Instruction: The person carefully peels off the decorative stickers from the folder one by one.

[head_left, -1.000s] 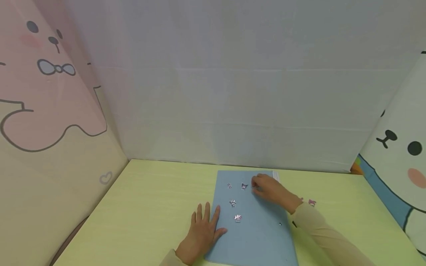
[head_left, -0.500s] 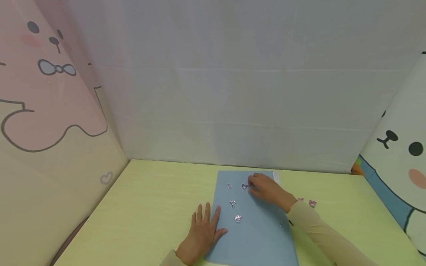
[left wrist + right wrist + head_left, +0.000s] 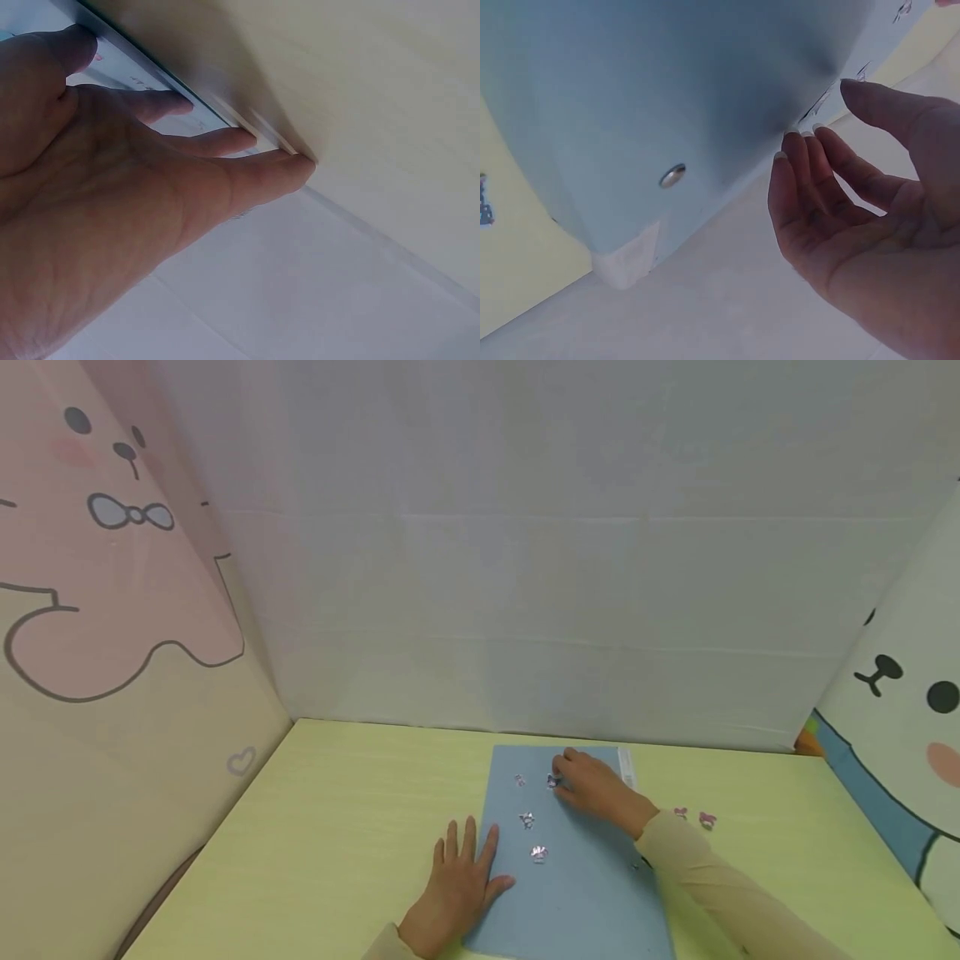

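Blue rectangular board (image 3: 577,902) bore four small shiny figures (image 3: 539,854); two pink figures (image 3: 707,820) lay on yellow worktop (image 3: 360,793). Left hand (image 3: 453,885) spread flat; right hand (image 3: 596,787) curled, grip unclear.

From up on your head, one camera looks forward and down at the table (image 3: 360,827), the blue board (image 3: 581,906), your left hand (image 3: 455,889) and right hand (image 3: 596,787). Your left wrist camera looks past that hand, up close, along the board's left edge. Your right one, also close, sees the board's far right corner; the head view shares it.
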`<state>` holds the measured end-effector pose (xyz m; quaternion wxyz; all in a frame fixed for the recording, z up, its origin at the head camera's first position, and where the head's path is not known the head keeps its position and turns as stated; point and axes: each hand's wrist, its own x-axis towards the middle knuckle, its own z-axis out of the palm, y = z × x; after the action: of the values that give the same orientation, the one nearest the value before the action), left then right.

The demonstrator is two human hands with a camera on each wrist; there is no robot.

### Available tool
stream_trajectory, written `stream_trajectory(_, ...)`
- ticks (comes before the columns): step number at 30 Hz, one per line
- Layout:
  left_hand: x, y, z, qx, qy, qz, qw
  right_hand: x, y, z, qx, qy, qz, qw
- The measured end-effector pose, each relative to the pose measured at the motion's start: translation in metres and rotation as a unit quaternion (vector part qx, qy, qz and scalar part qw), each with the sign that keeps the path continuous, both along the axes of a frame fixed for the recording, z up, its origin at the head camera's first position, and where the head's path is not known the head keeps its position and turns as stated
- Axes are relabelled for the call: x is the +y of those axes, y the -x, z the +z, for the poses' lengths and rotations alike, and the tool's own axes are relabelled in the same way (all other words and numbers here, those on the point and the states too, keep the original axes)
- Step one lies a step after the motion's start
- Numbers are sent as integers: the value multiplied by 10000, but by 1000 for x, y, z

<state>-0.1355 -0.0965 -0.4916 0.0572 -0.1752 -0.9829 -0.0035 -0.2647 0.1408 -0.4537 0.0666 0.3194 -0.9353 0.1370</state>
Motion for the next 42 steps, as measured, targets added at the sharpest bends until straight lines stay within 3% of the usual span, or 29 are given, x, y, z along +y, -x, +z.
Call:
stream_trajectory(8,1,0,-4,164,115,8,9998,-1,0,-1,186,-69,31,9998)
stream_trajectory(13,-2,5,-22,463,105,-65,9989,-2,-1,-2,141,-138,6,9998)
stream_trajectory(17,0,3,-16,439,150,-21,9989,-4,-1,-3,3,-194,-72,9998)
stream_trajectory(20,2,-2,-1,318,188,17,9993,-6,-1,-4,-59,-198,-112,9997)
stream_trajectory(24,2,-2,-3,513,199,-13,9985,-8,0,-5,-136,-218,-169,9995)
stream_trajectory(29,-2,2,-18,974,173,-150,9950,-9,0,-5,-209,-154,-195,9995)
stream_trajectory(32,-2,2,-18,848,129,-147,9962,-9,-1,-5,-270,-89,-206,9994)
stream_trajectory(37,1,-1,-3,213,75,9,9997,-10,-1,-8,-234,-17,-208,9995)
stream_trajectory(42,1,-2,2,109,130,51,9998,-11,-1,-12,-27,61,-222,9997)
